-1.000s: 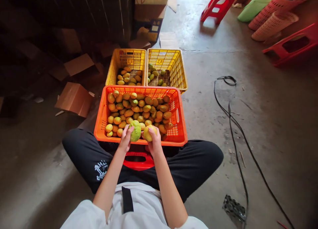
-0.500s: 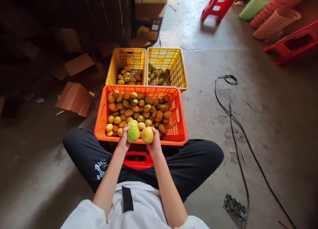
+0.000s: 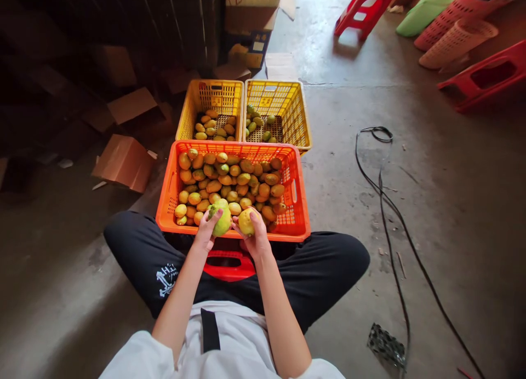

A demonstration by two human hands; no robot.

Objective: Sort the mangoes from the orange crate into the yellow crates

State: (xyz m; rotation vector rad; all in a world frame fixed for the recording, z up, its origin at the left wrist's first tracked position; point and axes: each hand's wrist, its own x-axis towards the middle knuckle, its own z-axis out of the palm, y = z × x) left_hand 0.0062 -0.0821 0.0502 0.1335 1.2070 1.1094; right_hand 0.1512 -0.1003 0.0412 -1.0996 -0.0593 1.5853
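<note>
I sit on a low red stool (image 3: 228, 265) with an orange crate (image 3: 298, 214) of yellow-orange mangoes between my knees. My left hand (image 3: 206, 232) is closed round a greenish mango (image 3: 222, 220) over the crate's near rim. Right beside it, my right hand (image 3: 257, 235) grips a yellow mango (image 3: 245, 221). The two fruits sit close together, almost touching. Beyond the orange crate stand two yellow crates, the left yellow crate (image 3: 189, 108) with yellowish mangoes and the right yellow crate (image 3: 296, 116) with a few greener ones.
Cardboard boxes (image 3: 123, 161) lie on the dark floor to the left. A black cable (image 3: 384, 193) snakes over the concrete on the right. Red stools (image 3: 485, 75), pink baskets (image 3: 456, 39) and a green item (image 3: 417, 18) are at the far right.
Both hands have stayed over the crate's near rim, turning the mangoes in their fingers. The green mango has rotated in my left hand.
</note>
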